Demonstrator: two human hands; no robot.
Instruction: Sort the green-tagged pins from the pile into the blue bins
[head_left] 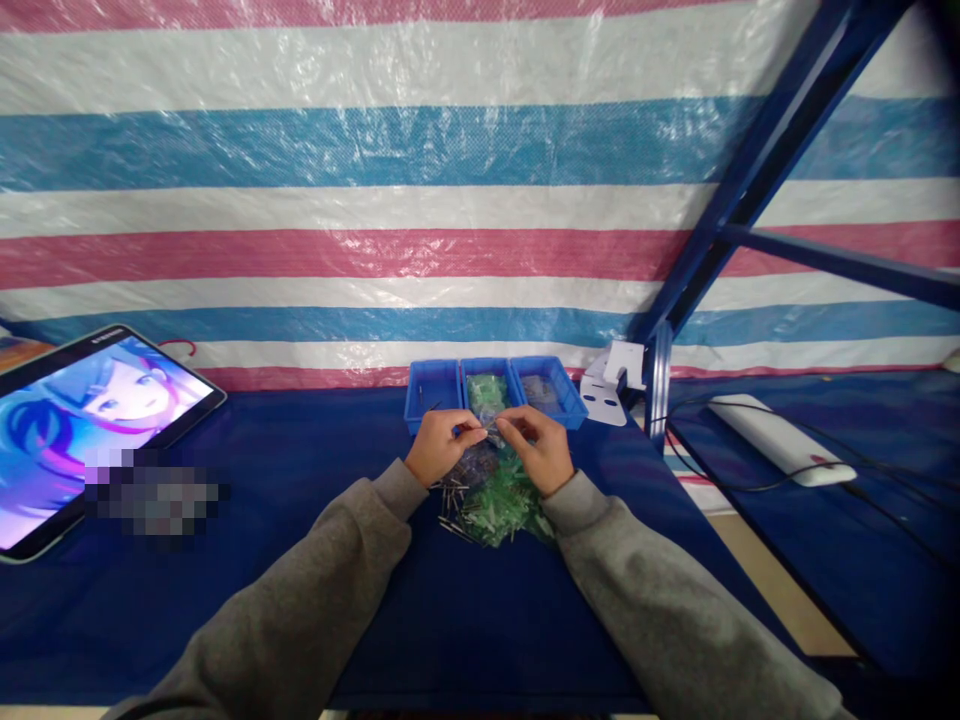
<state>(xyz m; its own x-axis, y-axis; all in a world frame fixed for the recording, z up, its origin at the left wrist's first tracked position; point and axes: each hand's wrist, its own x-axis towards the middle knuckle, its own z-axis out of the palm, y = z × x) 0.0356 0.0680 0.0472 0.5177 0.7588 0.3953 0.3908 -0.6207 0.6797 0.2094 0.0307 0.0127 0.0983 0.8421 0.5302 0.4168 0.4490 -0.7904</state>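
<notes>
Both grips, left hand and right hand, pinch one small, indistinct piece.

left hand and right hand pinch close together, forearms converging from both sides.

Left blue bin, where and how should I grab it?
Take the left blue bin by its left rim, probably pinched from above and left: the top is open and that side stands free, while its right side adjoins the middle blue bin.
</notes>
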